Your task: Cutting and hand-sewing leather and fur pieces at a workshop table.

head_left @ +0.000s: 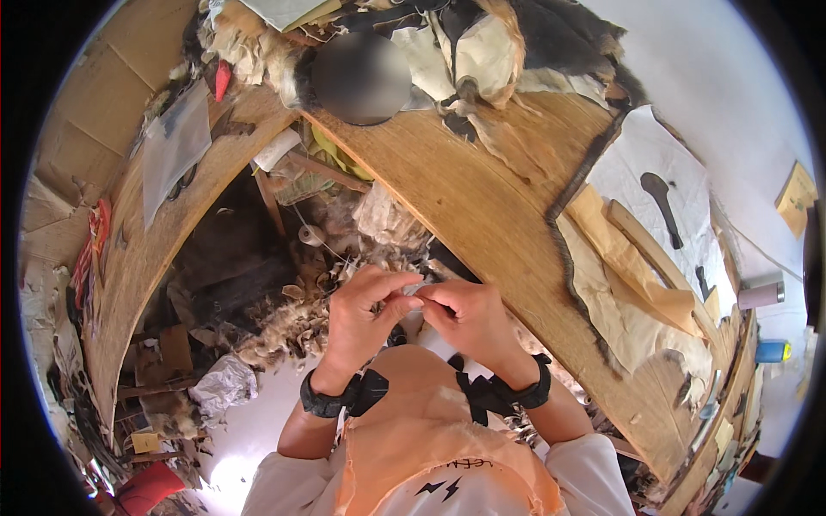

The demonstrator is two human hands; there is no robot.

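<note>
Though close to the wooden tabletop's edge (452,232), left hand (363,314) and right hand (471,320) with room leftward, fingers (397,282) narrow, hold unclear.

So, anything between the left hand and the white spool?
Nothing solid that I can see between the left hand and the white spool; just a pale thread running from the spool toward the hand. One view, so depth is unclear.

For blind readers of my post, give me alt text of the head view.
A person's left hand and right hand pinch close together, anything between them too small to tell, near fur scraps and a wooden table bearing hides.
</note>
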